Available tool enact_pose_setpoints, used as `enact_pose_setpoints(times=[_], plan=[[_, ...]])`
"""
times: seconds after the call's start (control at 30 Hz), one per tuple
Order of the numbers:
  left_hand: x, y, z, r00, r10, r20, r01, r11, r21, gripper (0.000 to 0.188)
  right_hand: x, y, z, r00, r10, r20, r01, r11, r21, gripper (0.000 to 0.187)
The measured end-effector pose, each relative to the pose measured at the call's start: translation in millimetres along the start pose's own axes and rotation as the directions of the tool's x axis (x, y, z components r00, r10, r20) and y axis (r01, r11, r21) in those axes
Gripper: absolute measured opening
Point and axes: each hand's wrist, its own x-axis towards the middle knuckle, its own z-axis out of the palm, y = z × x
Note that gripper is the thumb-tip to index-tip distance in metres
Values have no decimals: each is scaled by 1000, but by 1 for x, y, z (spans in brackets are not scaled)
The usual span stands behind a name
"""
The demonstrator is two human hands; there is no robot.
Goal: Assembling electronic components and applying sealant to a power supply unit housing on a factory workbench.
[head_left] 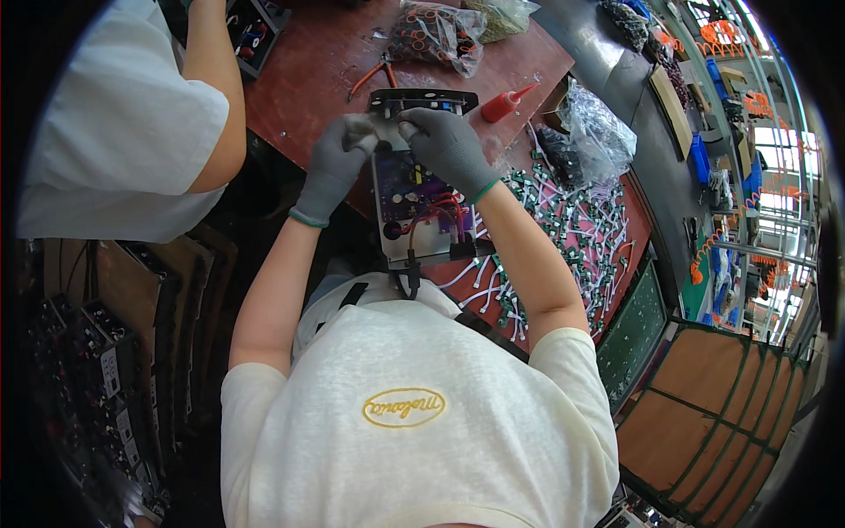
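Note:
In front of me on the red tabletop lies an open metal chassis [390, 246] with a black end panel [422, 95]. Inside it are a purple circuit board [407, 195], red wires [437, 209] and a black cable. My left hand [334, 167], in a grey glove, is at the left edge of the chassis near the panel, its thumb and fingers pinched together. Across from it, my right hand [446, 151], gloved alike, reaches over the right side, fingers curled together close to the panel. What either set of fingertips holds, if anything, is too small to see.
Beyond the chassis lie orange-handled pliers [369, 77] and a bag of parts [437, 37]. A red bottle [503, 106] with a pointed nozzle stands right. Small green boards with white leads [563, 238] cover the right side. Another person's arm [214, 88] is at left, above stacked units [110, 378].

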Motion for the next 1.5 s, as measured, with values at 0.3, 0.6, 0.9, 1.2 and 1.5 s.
enact_pose_setpoints(times=[0.3, 0.6, 0.9, 1.2, 1.5], plan=[[-8, -27, -4, 931, -258, -260, -52, 610, -791, 9, 9, -10, 18, 995, -62, 73, 68, 994, -88, 27], [-7, 11, -7, 957, -286, -41, 190, 730, -657, 31, 13, -14, 29, 993, -110, 51, 98, 977, 188, 24], [-15, 37, 8, 1000, 8, -24, -17, 911, -413, 42, -2, -14, 7, 990, 66, 125, -123, 831, 543, 35], [-18, 61, 4, 964, -236, 121, 235, 546, -804, 43, -8, -1, 17, 995, -83, -60, 102, 858, 504, 34], [-11, 31, -14, 997, -4, 71, -11, 979, 205, 32, -4, -1, 15, 944, 158, -291, 19, 851, 525, 18]])
